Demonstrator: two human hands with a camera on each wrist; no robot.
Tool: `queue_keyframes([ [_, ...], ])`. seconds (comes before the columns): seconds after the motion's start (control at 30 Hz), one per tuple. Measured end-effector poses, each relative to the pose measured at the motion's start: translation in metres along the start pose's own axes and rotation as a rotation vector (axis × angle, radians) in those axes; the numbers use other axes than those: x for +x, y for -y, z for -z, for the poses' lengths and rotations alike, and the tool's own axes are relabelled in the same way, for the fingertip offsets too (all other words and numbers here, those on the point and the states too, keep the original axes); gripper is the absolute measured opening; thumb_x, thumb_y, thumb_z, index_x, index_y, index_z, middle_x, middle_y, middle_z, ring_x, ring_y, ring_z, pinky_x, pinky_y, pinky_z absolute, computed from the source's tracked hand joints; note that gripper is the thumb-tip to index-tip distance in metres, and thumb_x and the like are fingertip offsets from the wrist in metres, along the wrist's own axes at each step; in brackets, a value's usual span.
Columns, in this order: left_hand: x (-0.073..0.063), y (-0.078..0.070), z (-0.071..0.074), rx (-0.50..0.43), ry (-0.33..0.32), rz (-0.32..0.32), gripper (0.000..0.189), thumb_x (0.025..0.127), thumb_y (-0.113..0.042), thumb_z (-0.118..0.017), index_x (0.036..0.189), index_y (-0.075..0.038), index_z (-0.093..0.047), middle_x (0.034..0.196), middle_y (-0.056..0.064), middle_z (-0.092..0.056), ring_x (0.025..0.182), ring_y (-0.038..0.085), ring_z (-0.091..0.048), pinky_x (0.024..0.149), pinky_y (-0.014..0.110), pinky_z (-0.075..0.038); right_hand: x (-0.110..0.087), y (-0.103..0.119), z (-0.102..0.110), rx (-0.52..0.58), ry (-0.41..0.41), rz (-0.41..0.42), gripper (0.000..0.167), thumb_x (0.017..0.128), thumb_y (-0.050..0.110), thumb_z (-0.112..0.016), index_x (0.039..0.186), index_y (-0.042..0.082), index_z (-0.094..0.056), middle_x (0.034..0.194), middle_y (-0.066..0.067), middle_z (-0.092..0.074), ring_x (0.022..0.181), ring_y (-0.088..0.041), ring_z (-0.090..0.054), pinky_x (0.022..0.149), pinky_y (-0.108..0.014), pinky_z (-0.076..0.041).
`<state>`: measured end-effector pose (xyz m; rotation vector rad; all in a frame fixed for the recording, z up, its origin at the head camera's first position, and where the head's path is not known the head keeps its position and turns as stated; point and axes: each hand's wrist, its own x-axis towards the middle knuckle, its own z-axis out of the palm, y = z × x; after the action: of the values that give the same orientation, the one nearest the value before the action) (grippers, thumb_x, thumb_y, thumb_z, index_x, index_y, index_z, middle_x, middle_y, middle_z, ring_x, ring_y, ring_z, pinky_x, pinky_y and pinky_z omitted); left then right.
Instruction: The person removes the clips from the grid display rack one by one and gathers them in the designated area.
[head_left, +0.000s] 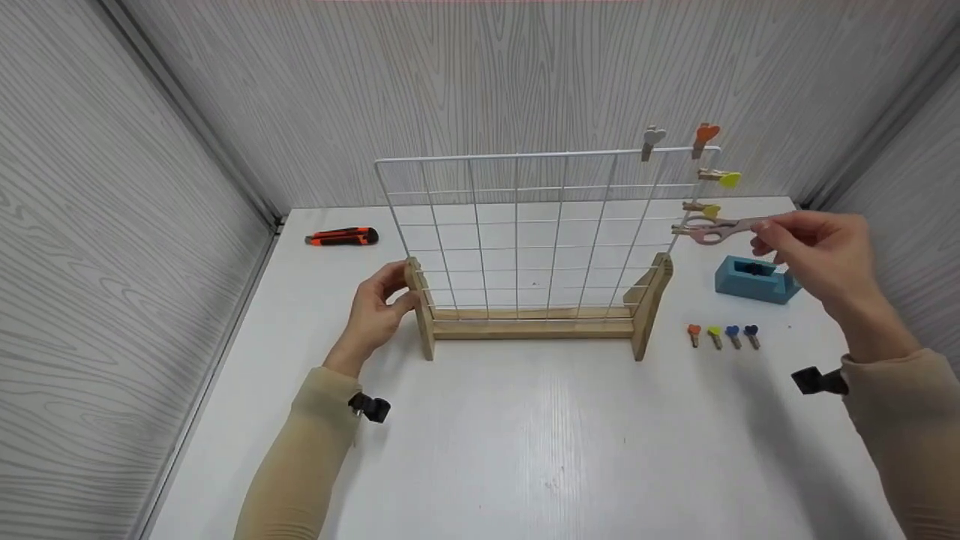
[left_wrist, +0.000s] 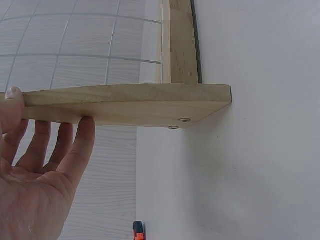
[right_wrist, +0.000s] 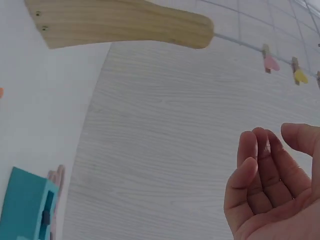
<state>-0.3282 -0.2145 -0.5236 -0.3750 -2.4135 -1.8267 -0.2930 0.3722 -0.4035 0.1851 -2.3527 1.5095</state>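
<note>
A white wire grid (head_left: 516, 225) stands upright in a wooden stand. My left hand (head_left: 377, 307) holds the stand's left side panel (left_wrist: 130, 95), with the thumb on one face and the fingertips on the other. My right hand (right_wrist: 275, 185) is raised beyond the grid's right edge. Its fingers are loosely curved, thumb apart, with nothing between them. Heart clips in grey (head_left: 654, 136), orange (head_left: 706, 133), yellow (head_left: 729, 179) and pink (right_wrist: 271, 63) are fixed on the grid's top and right wires. In the head view this hand overlaps the blades of pink scissors (head_left: 709, 238), which lie beside the tape dispenser.
The teal tape dispenser (head_left: 754, 281) sits right of the stand. In front of it several heart clips lie in a row, among them an orange one (head_left: 694, 332) and a dark blue one (head_left: 751, 333). An orange-and-black utility knife (head_left: 342, 237) lies at the back left.
</note>
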Motion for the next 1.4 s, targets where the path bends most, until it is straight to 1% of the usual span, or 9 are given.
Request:
queue_keyframes([
  [0.17, 0.000, 0.000, 0.000, 0.017, -0.001, -0.001, 0.048, 0.104, 0.003, -0.074, 0.151, 0.000, -0.064, 0.146, 0.024, -0.070, 0.145, 0.036, -0.063, 0.108, 0.014, -0.056, 0.016, 0.031, -0.013, 0.137, -0.086, 0.135, 0.021, 0.108, 0.003, -0.070, 0.114, -0.014, -0.081, 0.092, 0.009, -0.085, 0.080, -0.006, -0.078, 0.069, -0.014, -0.059],
  [0.33, 0.000, 0.001, 0.000, 0.019, 0.008, -0.012, 0.048, 0.105, -0.001, -0.074, 0.152, 0.000, -0.063, 0.147, 0.025, -0.069, 0.145, 0.035, -0.063, 0.108, 0.015, -0.057, 0.035, 0.068, -0.023, 0.092, -0.146, 0.309, 0.022, 0.108, 0.003, -0.069, 0.116, -0.014, -0.080, 0.099, 0.011, -0.085, 0.089, -0.007, -0.078, 0.078, -0.018, -0.057],
  [0.53, -0.001, 0.001, 0.002, 0.021, 0.008, 0.010, 0.047, 0.105, 0.001, -0.074, 0.151, -0.002, -0.064, 0.145, 0.022, -0.070, 0.143, 0.033, -0.064, 0.107, 0.015, -0.057, 0.063, 0.114, -0.037, 0.129, -0.053, 0.453, 0.020, 0.103, 0.000, -0.072, 0.117, -0.011, -0.080, 0.105, 0.011, -0.085, 0.095, -0.003, -0.079, 0.088, -0.014, -0.059],
  [0.67, 0.000, 0.000, 0.002, 0.035, 0.019, 0.006, 0.046, 0.105, 0.001, -0.073, 0.150, -0.002, -0.064, 0.145, 0.023, -0.070, 0.144, 0.034, -0.064, 0.109, 0.017, -0.058, 0.073, 0.140, -0.046, -0.003, 0.055, 0.543, 0.020, 0.100, -0.002, -0.073, 0.116, -0.012, -0.080, 0.106, 0.023, -0.082, 0.094, 0.004, -0.077, 0.090, -0.010, -0.060],
  [0.8, 0.000, 0.000, 0.003, 0.026, 0.020, 0.000, 0.048, 0.105, 0.000, -0.074, 0.152, 0.000, -0.063, 0.147, 0.026, -0.068, 0.146, 0.037, -0.063, 0.109, 0.017, -0.058, 0.074, 0.156, -0.055, -0.148, 0.167, 0.582, 0.018, 0.099, -0.001, -0.076, 0.114, -0.009, -0.083, 0.104, 0.037, -0.076, 0.088, 0.010, -0.072, 0.084, -0.006, -0.057],
  [0.97, 0.000, -0.001, 0.003, 0.012, 0.026, 0.002, 0.050, 0.106, 0.000, -0.073, 0.154, 0.001, -0.061, 0.150, 0.026, -0.066, 0.148, 0.037, -0.061, 0.108, 0.015, -0.057, 0.075, 0.160, -0.060, -0.240, 0.253, 0.581, 0.015, 0.101, -0.002, -0.078, 0.113, -0.007, -0.084, 0.099, 0.046, -0.070, 0.079, 0.012, -0.067, 0.072, -0.005, -0.052],
  [1.07, 0.000, -0.001, 0.002, 0.010, 0.028, 0.007, 0.049, 0.106, 0.000, -0.073, 0.154, -0.001, -0.062, 0.150, 0.026, -0.066, 0.148, 0.036, -0.062, 0.107, 0.015, -0.058, 0.074, 0.160, -0.062, -0.278, 0.247, 0.580, 0.013, 0.102, 0.000, -0.079, 0.112, -0.005, -0.086, 0.096, 0.052, -0.066, 0.072, 0.012, -0.062, 0.064, -0.005, -0.049],
  [1.27, 0.001, -0.002, 0.002, 0.014, 0.026, 0.000, 0.049, 0.106, 0.000, -0.074, 0.153, -0.002, -0.062, 0.148, 0.024, -0.068, 0.147, 0.036, -0.062, 0.108, 0.017, -0.059, 0.072, 0.163, -0.065, -0.292, 0.174, 0.569, 0.009, 0.100, 0.003, -0.082, 0.105, -0.001, -0.088, 0.092, 0.054, -0.064, 0.067, 0.012, -0.057, 0.062, -0.005, -0.045],
  [1.4, 0.001, -0.001, 0.002, 0.017, 0.024, -0.006, 0.049, 0.105, -0.002, -0.075, 0.153, -0.002, -0.063, 0.147, 0.022, -0.070, 0.147, 0.035, -0.063, 0.110, 0.016, -0.057, 0.072, 0.163, -0.065, -0.294, 0.172, 0.595, 0.009, 0.101, 0.003, -0.083, 0.104, -0.004, -0.087, 0.093, 0.055, -0.063, 0.064, 0.010, -0.050, 0.060, -0.008, -0.041],
])
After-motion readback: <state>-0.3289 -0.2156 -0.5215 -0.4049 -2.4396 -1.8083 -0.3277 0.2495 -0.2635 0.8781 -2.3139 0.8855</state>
